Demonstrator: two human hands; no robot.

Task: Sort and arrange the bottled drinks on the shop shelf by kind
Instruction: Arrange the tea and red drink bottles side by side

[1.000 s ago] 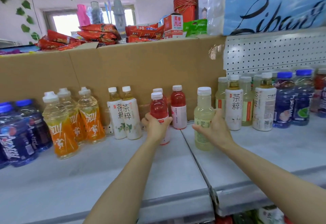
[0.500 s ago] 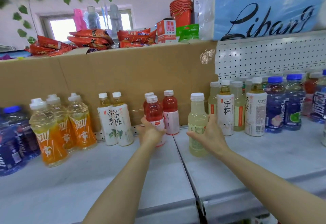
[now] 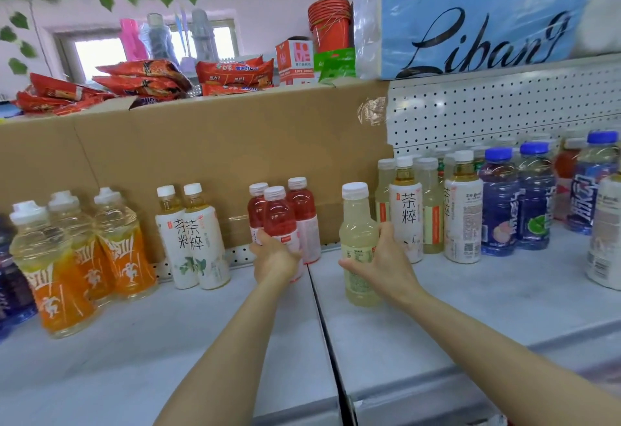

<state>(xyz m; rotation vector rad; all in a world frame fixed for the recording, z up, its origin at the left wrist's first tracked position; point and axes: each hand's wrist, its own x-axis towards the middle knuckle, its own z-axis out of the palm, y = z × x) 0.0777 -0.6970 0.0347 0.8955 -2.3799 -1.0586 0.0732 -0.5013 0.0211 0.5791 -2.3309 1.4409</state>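
Two hands reach to the grey shelf (image 3: pixel 235 341). The left hand (image 3: pixel 276 259) has its fingers curled around the front red bottle (image 3: pixel 279 224), which stands close before two more red bottles (image 3: pixel 302 214). The right hand (image 3: pixel 386 264) grips the pale yellow bottle (image 3: pixel 358 227) from its right side; this bottle stands upright just right of the seam between the two shelf boards. Directly behind the right hand stands a mixed group: white tea bottles (image 3: pixel 408 217), pale yellow ones and blue-capped bottles (image 3: pixel 499 204) further right. To the left of the red bottles stand two white tea bottles (image 3: pixel 198 241), then three orange bottles (image 3: pixel 84 251). A cardboard wall (image 3: pixel 201 143) closes the back, with red snack packs (image 3: pixel 141 83) on top of it.
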